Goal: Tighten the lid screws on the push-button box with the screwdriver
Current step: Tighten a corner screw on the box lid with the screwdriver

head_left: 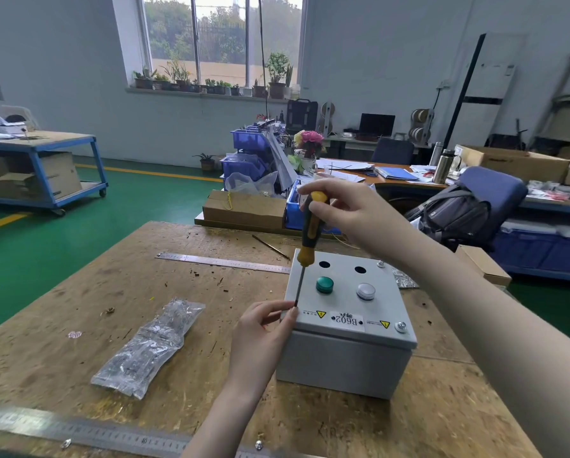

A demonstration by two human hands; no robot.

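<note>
A grey push-button box [340,355] stands on the wooden workbench, its lid carrying a green button [324,284], a white button [365,290] and two empty holes. My right hand [340,211] grips the yellow-and-black handle of a screwdriver [311,226], held nearly upright. Its shaft runs down to the lid's near-left corner. There my left hand [264,325] pinches the shaft tip between thumb and forefinger, hiding the screw underneath. Screws sit in the near-right corner [401,326] and the far-right corner [381,264].
A clear plastic bag of parts [151,347] lies left of the box. One steel ruler [224,262] lies behind it, another [88,434] along the bench's front edge with two loose screws [259,444]. Cardboard boxes, blue bins and a chair stand beyond.
</note>
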